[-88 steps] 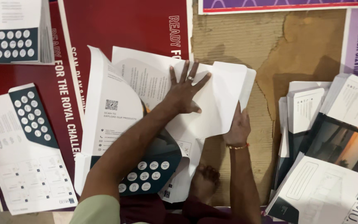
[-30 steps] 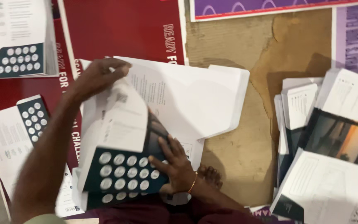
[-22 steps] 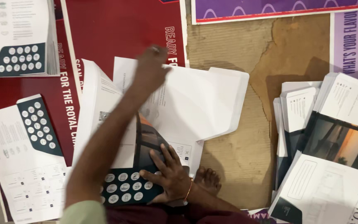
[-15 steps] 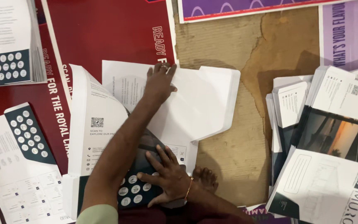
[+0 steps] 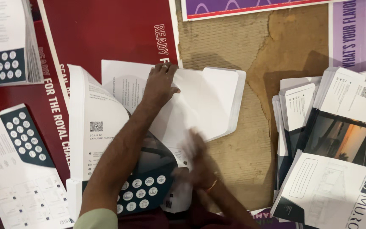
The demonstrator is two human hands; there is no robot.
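Now the left hand [image 5: 159, 82] lies spread flat on the white folder [image 5: 200, 101], mid-frame; the right hand [image 5: 195, 163], blurred so I cannot tell its grip, has lifted off the dotted flap [image 5: 142, 191].

Smooth white card folders [image 5: 204, 101] are lying on rough brown corrugated cardboard [image 5: 250, 55], beside glossy red posters [image 5: 106, 34].

Brown corrugated cardboard floor covering [image 5: 284, 63]; red posters [image 5: 106, 29], purple posters [image 5: 356, 34], white folder stacks [image 5: 339, 140] lying directly on it.
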